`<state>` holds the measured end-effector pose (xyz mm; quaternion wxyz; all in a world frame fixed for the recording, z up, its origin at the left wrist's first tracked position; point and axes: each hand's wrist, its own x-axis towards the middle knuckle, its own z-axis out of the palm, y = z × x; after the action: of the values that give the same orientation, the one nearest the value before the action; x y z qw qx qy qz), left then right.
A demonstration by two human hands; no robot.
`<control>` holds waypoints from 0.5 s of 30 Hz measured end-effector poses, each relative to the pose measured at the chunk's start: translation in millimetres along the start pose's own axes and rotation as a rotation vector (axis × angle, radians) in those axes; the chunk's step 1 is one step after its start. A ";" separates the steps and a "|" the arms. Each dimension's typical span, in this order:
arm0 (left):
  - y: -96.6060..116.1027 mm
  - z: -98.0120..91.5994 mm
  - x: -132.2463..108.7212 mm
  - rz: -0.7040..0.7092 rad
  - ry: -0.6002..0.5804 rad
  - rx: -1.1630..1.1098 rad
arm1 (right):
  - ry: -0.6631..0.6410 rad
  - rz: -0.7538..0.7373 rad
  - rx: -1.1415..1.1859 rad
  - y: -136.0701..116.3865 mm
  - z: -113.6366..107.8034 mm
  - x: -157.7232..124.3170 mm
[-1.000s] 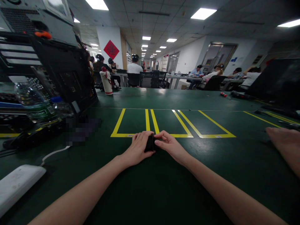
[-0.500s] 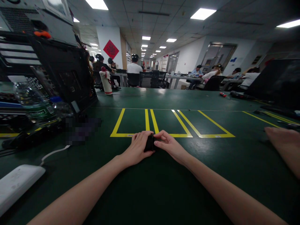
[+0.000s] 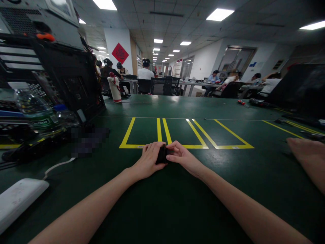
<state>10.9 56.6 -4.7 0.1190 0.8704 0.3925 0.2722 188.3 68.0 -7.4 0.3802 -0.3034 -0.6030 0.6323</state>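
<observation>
Between my two hands is a small black block-like object (image 3: 161, 156), resting on or just over the green table (image 3: 162, 196); its exact kind does not show. My left hand (image 3: 150, 157) wraps round its left side, thumb at the near edge and fingers over the far side. At its right side, my right hand (image 3: 183, 156) has the thumb and index finger bent together against the object's edge. Whether a smaller part sits in that pinch is hidden. Just beyond my hands run yellow tape outlines (image 3: 164, 146) on the tabletop.
To the left stand an opened computer case (image 3: 73, 81), a plastic bottle (image 3: 38, 112) and a white power strip (image 3: 20, 200). A white tumbler (image 3: 115, 88) is farther back. Another person's arm (image 3: 308, 156) reaches in at right, near a black monitor (image 3: 299, 91) and a red-handled tool (image 3: 241, 102).
Almost nothing differs. Both hands keep their place around the black object, with only a very slight shift of the right fingers.
</observation>
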 end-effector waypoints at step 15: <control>-0.7 -0.6 -0.7 0.005 0.003 -0.012 | -0.034 0.013 0.015 -1.5 -1.4 0.3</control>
<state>9.8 56.5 -4.7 0.1228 0.8703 0.3890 0.2760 189.5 68.9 -6.0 0.3678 -0.2938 -0.6026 0.6444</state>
